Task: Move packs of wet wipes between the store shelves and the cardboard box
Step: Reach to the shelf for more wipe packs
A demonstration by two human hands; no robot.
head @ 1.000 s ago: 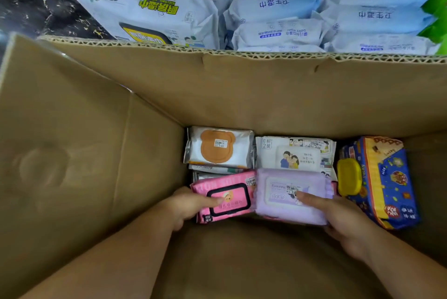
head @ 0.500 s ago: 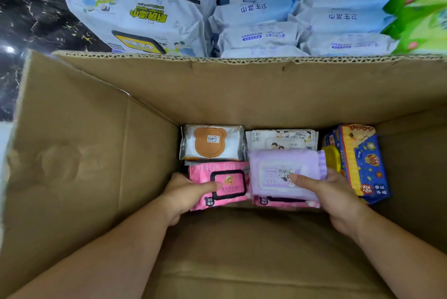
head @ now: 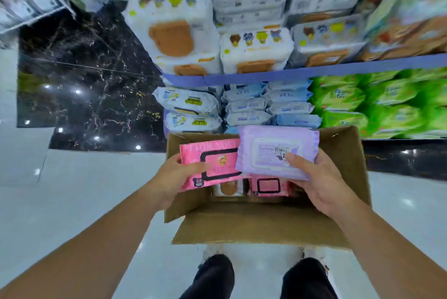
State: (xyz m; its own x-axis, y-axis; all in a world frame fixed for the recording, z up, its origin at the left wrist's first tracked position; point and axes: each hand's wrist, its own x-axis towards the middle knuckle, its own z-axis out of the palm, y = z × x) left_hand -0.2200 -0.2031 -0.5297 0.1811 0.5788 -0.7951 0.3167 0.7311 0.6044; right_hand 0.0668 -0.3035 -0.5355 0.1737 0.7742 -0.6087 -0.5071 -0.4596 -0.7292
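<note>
While my left hand [head: 177, 177] pinches the pink pack [head: 215, 161] and my right hand [head: 319, 182] clamps the purple pack [head: 275, 151] above the cardboard box [head: 254, 221], either edge-only grip may slip on slick film, dropping a pack.

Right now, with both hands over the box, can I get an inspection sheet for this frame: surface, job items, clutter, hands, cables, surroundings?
Surface: glossy white floor; the open cardboard box stands on it in front of the shelves.
Job's things: pink wet wipes pack and purple wet wipes pack held above the box; a second pink pack and a bear-lid pack lie inside.
Clutter: nothing seen.
Hands: left hand grips the pink wet wipes pack; right hand grips the purple wet wipes pack.
Cables: nothing seen.
Surroundings: blue-edged shelf above green packs and pale blue packs; black marble band; upper shelf blurred.
</note>
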